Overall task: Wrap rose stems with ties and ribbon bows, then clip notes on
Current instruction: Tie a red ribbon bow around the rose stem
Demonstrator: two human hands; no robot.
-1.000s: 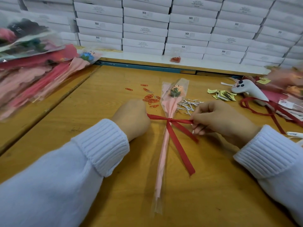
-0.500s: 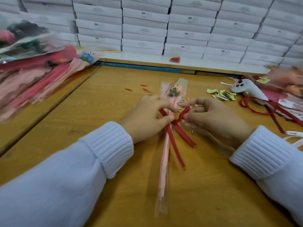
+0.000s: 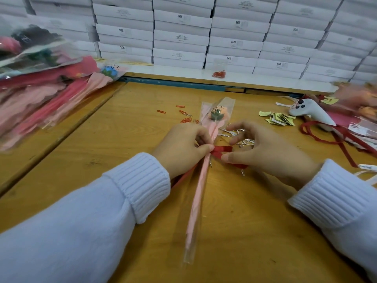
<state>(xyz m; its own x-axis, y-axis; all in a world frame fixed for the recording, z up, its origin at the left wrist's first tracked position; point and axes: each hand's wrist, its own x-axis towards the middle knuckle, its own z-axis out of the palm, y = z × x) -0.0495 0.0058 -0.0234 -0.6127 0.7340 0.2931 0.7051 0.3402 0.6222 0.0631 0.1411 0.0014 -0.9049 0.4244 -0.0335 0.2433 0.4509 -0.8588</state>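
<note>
On the wooden tabletop [image 3: 122, 139], the left hand [image 3: 181, 146] pinched the red ribbon [image 3: 222, 149] against the stem of the cellophane-wrapped pink rose [image 3: 199, 190], which lay mid-table, bloom at the far end. Just right of it, the right hand [image 3: 269, 154] pinched a ribbon loop.

The wooden table [image 3: 234, 231] carries one wrapped rose [image 3: 201, 180], lying flat at centre with the bloom end away from the person and a red ribbon [image 3: 221, 152] across its stem.

- Left of the bloom: scattered red paper clips [image 3: 184, 119].
- Just right of the rose: silver twist ties [image 3: 242, 140].
- Farther right: yellow notes [image 3: 279, 119], a white handheld controller [image 3: 312, 113] and loose ribbon lengths [image 3: 318, 137].
- Far left of the rose: a pile of wrapped roses [image 3: 40, 103].
</note>
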